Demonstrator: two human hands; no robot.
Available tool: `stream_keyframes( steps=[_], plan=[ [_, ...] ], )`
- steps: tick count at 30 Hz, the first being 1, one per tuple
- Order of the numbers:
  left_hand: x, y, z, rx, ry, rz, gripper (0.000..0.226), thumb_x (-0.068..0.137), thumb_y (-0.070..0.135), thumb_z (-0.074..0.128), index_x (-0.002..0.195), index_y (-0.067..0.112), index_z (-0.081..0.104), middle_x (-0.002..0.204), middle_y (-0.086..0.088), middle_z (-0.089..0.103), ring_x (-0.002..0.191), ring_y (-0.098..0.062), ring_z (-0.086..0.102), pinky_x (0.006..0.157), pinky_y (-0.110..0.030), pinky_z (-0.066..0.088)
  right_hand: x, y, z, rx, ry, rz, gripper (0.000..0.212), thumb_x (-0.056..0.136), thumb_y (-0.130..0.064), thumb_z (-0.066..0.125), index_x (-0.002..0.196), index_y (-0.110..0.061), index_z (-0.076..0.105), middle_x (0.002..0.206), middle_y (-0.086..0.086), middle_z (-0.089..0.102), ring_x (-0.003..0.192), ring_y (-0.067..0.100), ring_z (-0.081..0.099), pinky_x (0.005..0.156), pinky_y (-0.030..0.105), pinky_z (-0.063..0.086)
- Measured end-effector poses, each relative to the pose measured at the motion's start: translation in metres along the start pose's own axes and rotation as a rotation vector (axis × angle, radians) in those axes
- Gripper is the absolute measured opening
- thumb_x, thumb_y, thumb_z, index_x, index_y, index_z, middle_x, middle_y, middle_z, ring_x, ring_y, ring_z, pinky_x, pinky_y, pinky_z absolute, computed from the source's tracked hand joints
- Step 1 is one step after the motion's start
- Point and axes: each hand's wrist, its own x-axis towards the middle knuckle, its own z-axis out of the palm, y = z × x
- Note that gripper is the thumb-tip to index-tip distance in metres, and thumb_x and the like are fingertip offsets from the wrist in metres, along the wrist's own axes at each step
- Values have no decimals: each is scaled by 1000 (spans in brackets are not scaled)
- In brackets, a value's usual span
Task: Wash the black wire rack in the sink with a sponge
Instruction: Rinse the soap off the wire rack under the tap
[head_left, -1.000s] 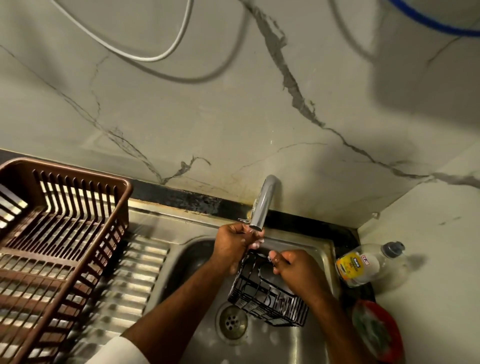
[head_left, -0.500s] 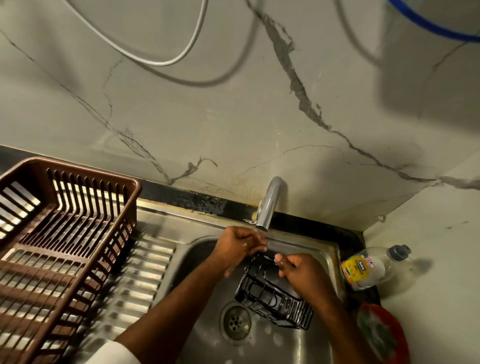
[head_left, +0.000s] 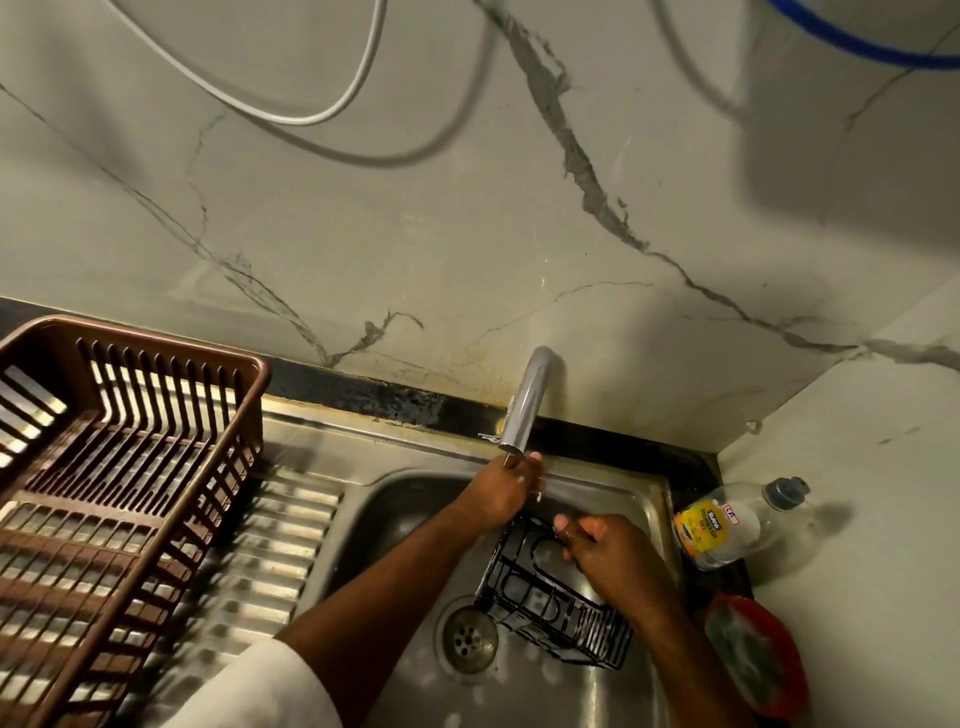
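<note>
While black wire rack (head_left: 550, 597) leans tilted in sink (head_left: 613, 493), lower centre of frame, long axis runs from tap down-right past drain; right hand (head_left: 618, 558) grips rack's upper rim, fingers curled round wire; left hand (head_left: 501, 491) under tap (head_left: 524, 405), fingers loosely curled, contents cannot tell; no sponge seen in either hand.

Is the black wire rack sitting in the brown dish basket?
No, the black wire rack is in the steel sink by the drain, held at its rim by the right hand; the brown dish basket stands left on the drainboard.
</note>
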Motion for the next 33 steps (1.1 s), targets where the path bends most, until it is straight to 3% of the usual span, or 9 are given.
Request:
stream_keyframes(
  steps=[3,5,9,14,18,22,27,30,33],
  plan=[
    [9,5,1,-108,69,-58,46,107,39,43,118,-1,65,104,-17,72,80,-14,65,65,-18,53,0,5,0,39,-10,5,47,98,-53,52,65,-22,64,44,-17,56,48,6,52,58,26,43],
    [8,7,0,-130,89,-88,47,108,38,43,118,-2,64,94,-11,70,70,-10,62,53,-15,48,0,9,2,39,-18,7,47,98,-54,52,66,-22,65,45,-13,57,48,6,52,59,29,45],
    [8,7,-2,-193,103,-116,46,109,35,41,120,-4,63,88,-10,71,70,-15,62,57,-21,47,2,15,5,25,-15,13,49,96,-57,51,64,-23,65,47,-2,56,48,10,55,60,34,52],
    [-1,4,-7,-209,71,-105,40,108,29,43,115,-3,66,95,-17,71,81,-22,61,64,-26,48,4,12,5,-1,-10,14,50,96,-58,51,64,-23,66,45,-9,57,47,8,53,57,28,43],
    [-13,-1,-12,-142,83,-53,31,106,32,47,104,12,71,104,-11,77,91,-20,69,80,-30,52,7,2,4,-13,-5,0,50,97,-57,50,65,-22,66,44,-18,57,47,5,52,56,25,39],
    [-22,-2,-22,-161,81,-26,29,106,29,49,104,13,73,100,-2,79,101,-22,73,94,-37,53,15,-6,3,-21,0,-19,50,96,-56,52,64,-21,68,45,-18,58,45,3,52,55,25,40],
    [-28,0,-37,-241,127,-34,24,104,27,53,101,12,72,93,-1,80,87,-14,73,83,-32,54,18,-14,6,-33,-23,-44,49,97,-55,53,66,-20,69,44,-16,57,42,2,50,55,26,41],
    [-27,-4,-44,-277,124,-35,30,101,32,58,111,7,71,101,-6,79,99,-24,74,83,-30,57,19,-17,7,-39,-28,-48,50,96,-56,53,66,-20,69,44,-11,57,45,6,52,57,27,42],
    [-31,-6,-49,-316,116,-6,30,103,28,56,110,3,70,100,-9,79,95,-21,75,81,-27,58,20,-21,8,-43,-37,-67,49,96,-56,54,66,-20,69,43,-8,55,44,6,50,56,27,40]
  ],
)
